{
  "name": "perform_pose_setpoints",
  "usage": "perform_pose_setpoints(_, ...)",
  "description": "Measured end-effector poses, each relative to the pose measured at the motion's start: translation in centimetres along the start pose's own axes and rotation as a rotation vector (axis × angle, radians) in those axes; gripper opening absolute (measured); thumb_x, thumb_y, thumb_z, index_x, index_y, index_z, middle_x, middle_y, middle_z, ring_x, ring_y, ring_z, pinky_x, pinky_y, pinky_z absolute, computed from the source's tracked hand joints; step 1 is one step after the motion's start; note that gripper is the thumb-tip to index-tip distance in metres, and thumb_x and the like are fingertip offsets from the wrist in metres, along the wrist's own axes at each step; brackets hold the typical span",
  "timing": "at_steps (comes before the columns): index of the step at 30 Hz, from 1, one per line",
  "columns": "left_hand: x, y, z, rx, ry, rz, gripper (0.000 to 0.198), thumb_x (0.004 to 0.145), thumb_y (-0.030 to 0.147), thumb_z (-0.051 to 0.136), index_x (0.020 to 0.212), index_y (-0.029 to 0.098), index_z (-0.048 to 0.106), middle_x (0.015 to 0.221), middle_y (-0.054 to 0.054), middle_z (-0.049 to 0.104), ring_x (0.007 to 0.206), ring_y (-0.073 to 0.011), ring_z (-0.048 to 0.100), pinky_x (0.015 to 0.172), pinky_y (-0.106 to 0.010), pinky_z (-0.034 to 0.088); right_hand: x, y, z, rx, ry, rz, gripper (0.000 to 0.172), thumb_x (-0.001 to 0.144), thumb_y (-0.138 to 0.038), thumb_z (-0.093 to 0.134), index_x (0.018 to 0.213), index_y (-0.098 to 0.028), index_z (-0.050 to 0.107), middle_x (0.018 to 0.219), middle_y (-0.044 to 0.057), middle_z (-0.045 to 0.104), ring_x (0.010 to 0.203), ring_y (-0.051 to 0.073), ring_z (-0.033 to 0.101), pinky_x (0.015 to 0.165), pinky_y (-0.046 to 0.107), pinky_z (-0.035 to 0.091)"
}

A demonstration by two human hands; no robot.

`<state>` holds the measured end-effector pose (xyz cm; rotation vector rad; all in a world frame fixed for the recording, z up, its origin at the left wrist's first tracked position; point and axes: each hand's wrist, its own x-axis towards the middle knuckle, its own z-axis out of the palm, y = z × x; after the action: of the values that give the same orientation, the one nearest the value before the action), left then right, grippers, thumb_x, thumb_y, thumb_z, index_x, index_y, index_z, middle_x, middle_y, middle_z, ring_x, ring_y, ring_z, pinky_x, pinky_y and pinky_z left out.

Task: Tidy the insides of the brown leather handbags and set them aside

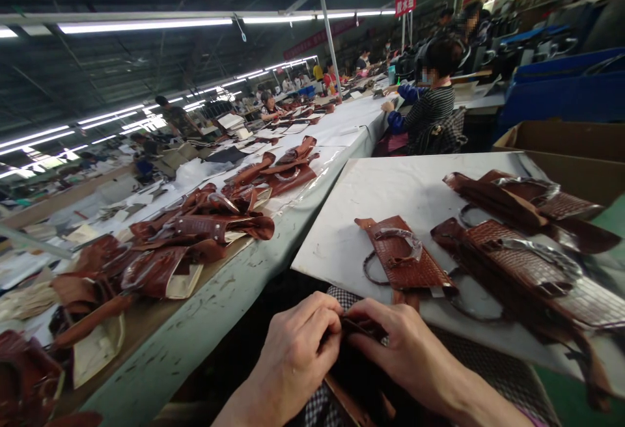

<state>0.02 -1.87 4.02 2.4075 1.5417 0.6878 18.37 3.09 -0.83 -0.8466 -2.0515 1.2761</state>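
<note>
My left hand (299,342) and my right hand (407,349) meet low in the view, over my lap. Both are closed, pinching a dark brown leather piece (364,330) between their fingertips. A brown strap end (349,401) runs down below the hands over checked fabric. Just beyond the hands, on the white board (390,192), lies a flat brown crocodile-pattern bag panel (405,258) with a wrapped handle ring on it.
More brown bag parts (517,251) are piled on the right of the board. A long worktable (209,310) on the left carries heaps of brown leather pieces (195,232). A seated person in a striped top (430,108) works further back. Cardboard box (566,140) at right.
</note>
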Motion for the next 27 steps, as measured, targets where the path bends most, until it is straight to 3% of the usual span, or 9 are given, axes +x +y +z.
perform_pose_setpoints(7, 0.8, -0.7, 0.2, -0.1, -0.008, 0.109, 0.02, 0.083, -0.001, 0.051, 0.079, 0.018, 0.047, 0.094, -0.005, 0.062, 0.086, -0.0143, 0.061, 0.076, -0.024, 0.05, 0.0, 0.9, 0.0, -0.199, 0.001, -0.107, 0.022, 0.09, -0.014, 0.058, 0.109, -0.021, 0.068, 0.094, 0.003, 0.072, 0.082, 0.017, 0.069, 0.075, 0.023, 0.052)
perform_pose_setpoints(16, 0.9, -1.3, 0.7, -0.056, 0.047, 0.124, 0.02, 0.085, 0.0, 0.05, 0.079, 0.019, 0.045, 0.088, -0.003, 0.06, 0.079, -0.0117, 0.059, 0.073, -0.022, 0.05, 0.2, 0.9, -0.3, -0.39, -0.039, -0.132, 0.018, 0.093, -0.014, 0.053, 0.104, -0.018, 0.067, 0.08, 0.004, 0.07, 0.07, 0.017, 0.068, 0.062, 0.022, 0.049)
perform_pose_setpoints(20, 0.7, -1.2, 0.4, -0.107, 0.005, 0.029, 0.017, 0.087, 0.003, 0.051, 0.083, 0.02, 0.047, 0.1, -0.004, 0.061, 0.085, -0.0124, 0.061, 0.077, -0.023, 0.05, 0.2, 1.1, -0.6, -0.355, -0.057, -0.116, 0.021, 0.092, -0.013, 0.055, 0.108, -0.019, 0.066, 0.086, 0.003, 0.071, 0.075, 0.017, 0.069, 0.068, 0.023, 0.05)
perform_pose_setpoints(23, 0.5, -0.7, -0.1, -0.129, -0.054, -0.103, 0.021, 0.081, 0.008, 0.062, 0.091, 0.021, 0.05, 0.112, -0.003, 0.058, 0.088, -0.0133, 0.063, 0.074, -0.022, 0.052, 0.2, 1.0, -0.6, -0.308, -0.078, -0.092, 0.022, 0.092, -0.013, 0.055, 0.109, -0.019, 0.066, 0.092, 0.003, 0.071, 0.081, 0.018, 0.069, 0.072, 0.024, 0.051)
perform_pose_setpoints(27, 0.5, -0.1, -0.5, -0.101, -0.056, -0.196, 0.022, 0.078, 0.005, 0.066, 0.081, 0.021, 0.05, 0.107, -0.001, 0.059, 0.079, -0.0118, 0.063, 0.067, -0.02, 0.052, 0.4, 0.9, -0.4, -0.231, -0.049, -0.04, 0.02, 0.09, -0.016, 0.059, 0.107, -0.023, 0.068, 0.094, 0.001, 0.073, 0.082, 0.017, 0.069, 0.075, 0.025, 0.051)
